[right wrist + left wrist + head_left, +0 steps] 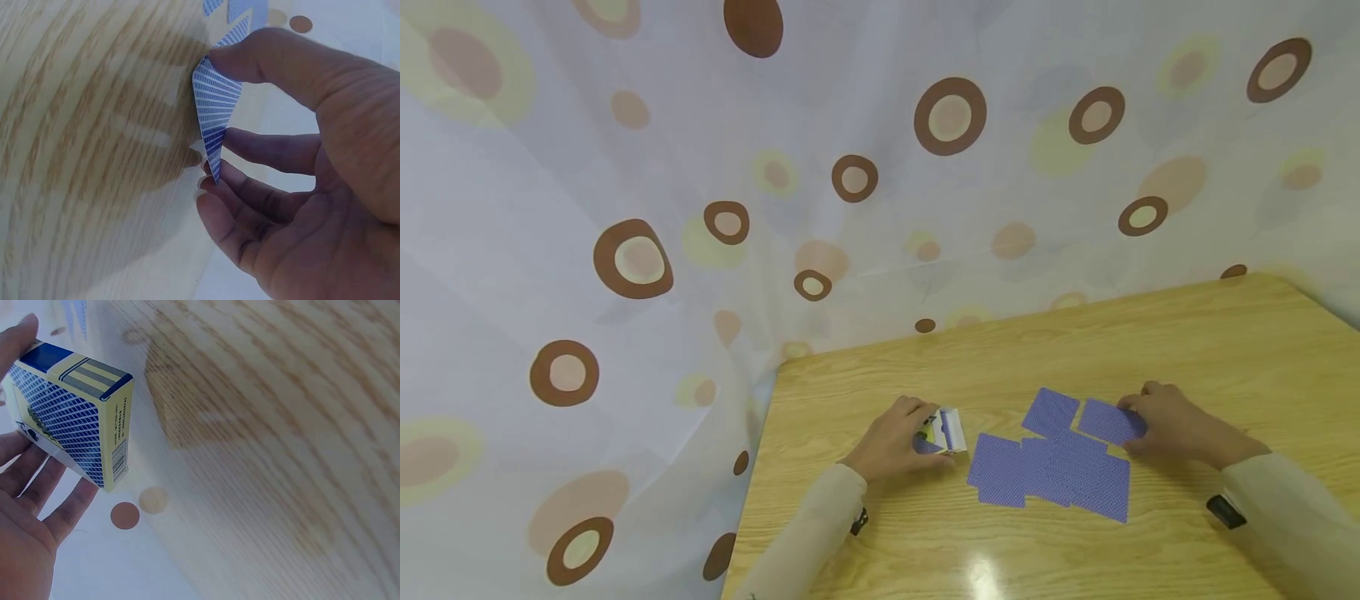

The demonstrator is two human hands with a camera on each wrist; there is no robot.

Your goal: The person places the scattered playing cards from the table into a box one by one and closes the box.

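Observation:
My left hand grips a playing-card box between thumb and fingers, its blue-and-white patterned face and yellow edges showing in the left wrist view. In the head view the white open end of the box faces right, toward the cards. My right hand pinches a blue-backed playing card with the thumb on one edge and fingers on the opposite one; the card looks bent in the right wrist view. Left of that hand, several overlapping blue-backed cards lie face down between the two hands.
Everything lies on a light wooden table. Behind it and to the left hangs a white curtain with brown, orange and yellow circles, meeting the table's back and left edges. Cream sleeves cover both arms.

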